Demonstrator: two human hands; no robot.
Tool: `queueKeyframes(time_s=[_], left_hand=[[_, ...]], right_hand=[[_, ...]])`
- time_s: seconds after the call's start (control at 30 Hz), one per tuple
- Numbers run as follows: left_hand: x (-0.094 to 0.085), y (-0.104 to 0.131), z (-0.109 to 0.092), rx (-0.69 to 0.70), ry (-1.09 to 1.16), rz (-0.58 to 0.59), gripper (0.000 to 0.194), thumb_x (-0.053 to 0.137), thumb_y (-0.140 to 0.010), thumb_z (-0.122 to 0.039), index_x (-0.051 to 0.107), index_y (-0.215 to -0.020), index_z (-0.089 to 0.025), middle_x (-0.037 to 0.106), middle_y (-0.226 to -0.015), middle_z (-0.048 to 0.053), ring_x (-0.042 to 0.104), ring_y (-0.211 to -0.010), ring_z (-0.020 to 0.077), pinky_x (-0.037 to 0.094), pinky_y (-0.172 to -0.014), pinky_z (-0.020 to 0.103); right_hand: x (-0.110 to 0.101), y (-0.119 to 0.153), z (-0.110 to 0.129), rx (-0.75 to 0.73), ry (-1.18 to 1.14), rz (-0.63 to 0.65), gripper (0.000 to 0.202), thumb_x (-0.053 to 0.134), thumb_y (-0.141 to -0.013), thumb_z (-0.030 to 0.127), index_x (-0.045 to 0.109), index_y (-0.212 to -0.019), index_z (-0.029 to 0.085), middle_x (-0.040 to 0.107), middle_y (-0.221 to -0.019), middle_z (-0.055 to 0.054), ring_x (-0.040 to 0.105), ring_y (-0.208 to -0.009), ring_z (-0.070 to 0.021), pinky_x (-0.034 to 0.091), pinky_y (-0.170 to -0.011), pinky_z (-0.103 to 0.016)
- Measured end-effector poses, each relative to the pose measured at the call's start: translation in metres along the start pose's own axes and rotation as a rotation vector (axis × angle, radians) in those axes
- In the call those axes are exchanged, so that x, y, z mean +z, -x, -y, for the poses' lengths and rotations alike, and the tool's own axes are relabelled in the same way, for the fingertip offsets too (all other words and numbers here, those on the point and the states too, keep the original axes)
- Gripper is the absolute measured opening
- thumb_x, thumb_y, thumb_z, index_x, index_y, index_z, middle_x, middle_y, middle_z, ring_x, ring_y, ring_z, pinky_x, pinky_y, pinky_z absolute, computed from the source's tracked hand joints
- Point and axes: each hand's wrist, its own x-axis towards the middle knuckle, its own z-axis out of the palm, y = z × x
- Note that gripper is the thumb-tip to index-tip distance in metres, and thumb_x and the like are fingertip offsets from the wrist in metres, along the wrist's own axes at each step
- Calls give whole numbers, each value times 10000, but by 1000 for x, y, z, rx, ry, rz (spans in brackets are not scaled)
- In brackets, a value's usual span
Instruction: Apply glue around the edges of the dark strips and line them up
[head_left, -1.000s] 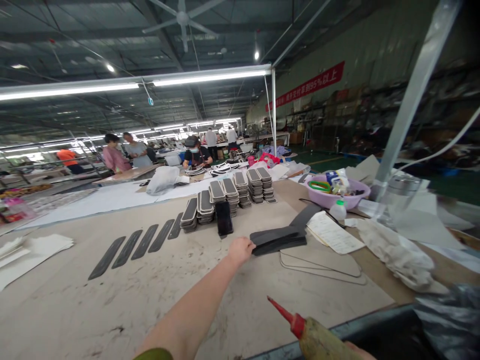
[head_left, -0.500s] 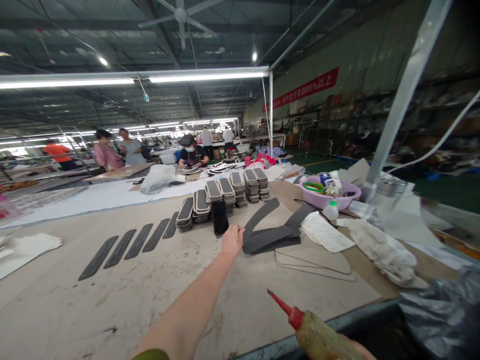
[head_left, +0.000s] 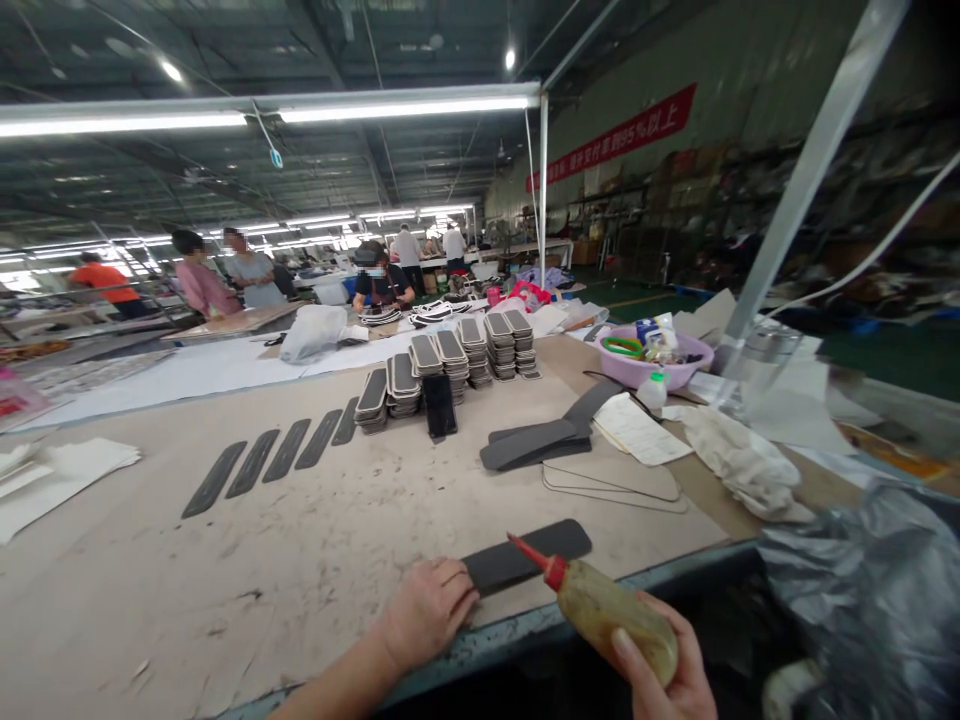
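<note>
Near the table's front edge lies a dark grey strip with rounded corners (head_left: 529,552). My left hand (head_left: 431,608) grips its left end, fingers curled over it. My right hand (head_left: 671,665) is wrapped round a yellowish glue bottle (head_left: 619,615) with a red pointed nozzle, whose tip is above the strip. Beyond it is a pile of similar dark strips (head_left: 532,443). At the left, several dark strips (head_left: 266,455) lie in a slanted row, shiny on top. A black phone (head_left: 439,407) leans on stacks of light-edged grey pieces (head_left: 405,385).
Right of the pile are a written paper sheet (head_left: 641,430), a white cloth (head_left: 742,460) and a purple basin (head_left: 656,372) of small items. White sheets (head_left: 67,480) lie at the left. Crumpled grey plastic (head_left: 862,580) is at the right. A person (head_left: 382,285) works across the table.
My left hand has come back from the pile to the front edge with a dark strip. My right hand has raised the glue bottle towards that strip.
</note>
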Motion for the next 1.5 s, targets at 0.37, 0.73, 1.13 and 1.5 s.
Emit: queueKeyframes(time_s=[0.37,0.73,1.13,1.5], left_hand=[[-6,25,10,-116,217,29,205,509,-915,-172,679,-1028,-189,654,-972,73,601,-894,190,538,-820,343],[6,43,18,-150,206,-51,217,496,-941,-197,698,-1013,-159,664,-993,94,611,-924,198,551,-856,373],[-2,54,22,-315,321,-121,201,522,-919,-179,681,-1039,-160,641,-1056,99,611,-997,183,546,-898,330],[-6,58,30,-249,294,-77,206,495,-944,-185,697,-979,-173,680,-957,76,625,-904,172,552,-835,327]], right_hand=[[9,7,-7,-249,333,129,414,742,-769,397,553,-1087,211,599,-1026,-47,604,-884,-194,516,-776,-254],[32,17,4,-700,619,243,210,659,-864,298,569,-1031,208,537,-1049,-76,552,-971,-217,467,-853,-352],[55,23,-6,-890,708,455,152,593,-890,189,586,-1041,197,515,-1038,-98,566,-925,-204,532,-744,-307],[72,37,3,-819,723,591,263,516,-850,31,578,-1039,202,496,-1035,-93,528,-932,-206,507,-746,-336]])
